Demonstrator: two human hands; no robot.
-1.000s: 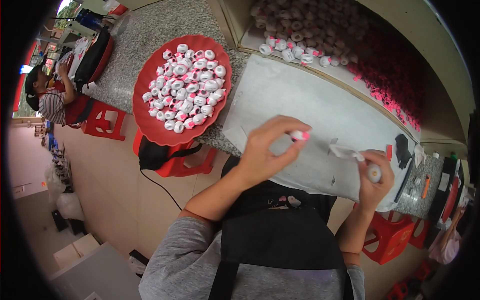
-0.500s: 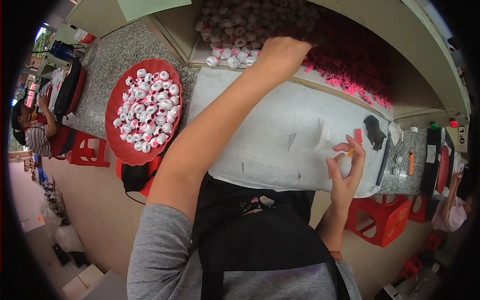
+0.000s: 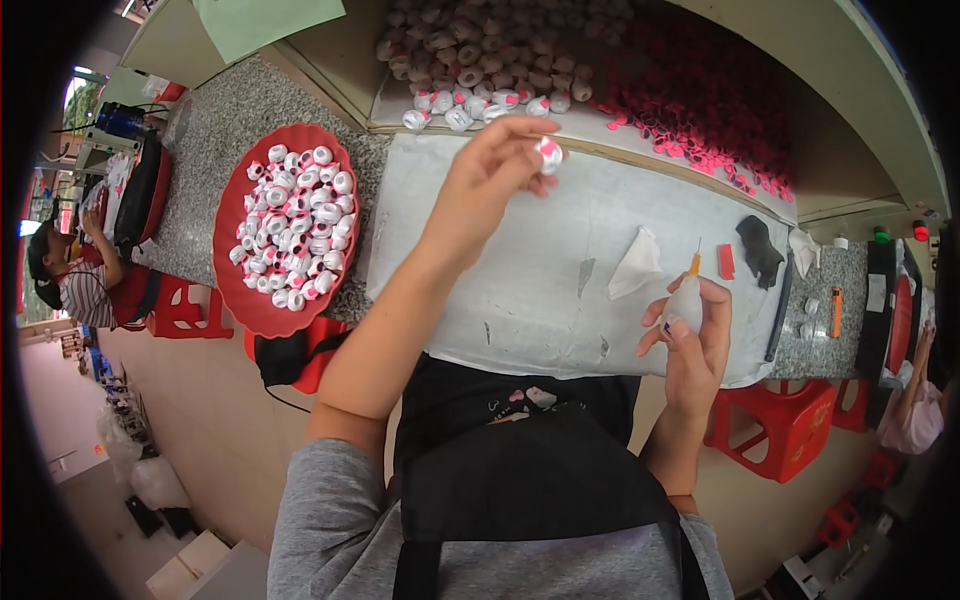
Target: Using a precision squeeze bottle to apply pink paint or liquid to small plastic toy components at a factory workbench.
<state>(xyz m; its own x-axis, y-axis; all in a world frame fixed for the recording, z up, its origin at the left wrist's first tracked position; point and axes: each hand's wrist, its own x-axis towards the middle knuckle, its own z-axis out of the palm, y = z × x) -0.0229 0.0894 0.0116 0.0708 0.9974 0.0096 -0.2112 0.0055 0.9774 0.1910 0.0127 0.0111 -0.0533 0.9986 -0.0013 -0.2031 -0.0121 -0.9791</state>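
Now, at nine o'clock sits your red tray (image 3: pixel 232 300), heaped with white-and-pink spools (image 3: pixel 295 235). Your left hand (image 3: pixel 487 180) is raised toward twelve o'clock over the grey mat (image 3: pixel 520 290), its fingertips pinching one small white-and-pink spool (image 3: pixel 549 153). At three o'clock your right hand (image 3: pixel 692 335) is closed around a small white squeeze bottle (image 3: pixel 684 300), orange nozzle pointing up, just beside the mat's edge.

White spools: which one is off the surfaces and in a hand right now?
The single white-and-pink spool pinched in the left hand, raised above the grey mat. The others lie heaped in the red tray or the back bin.
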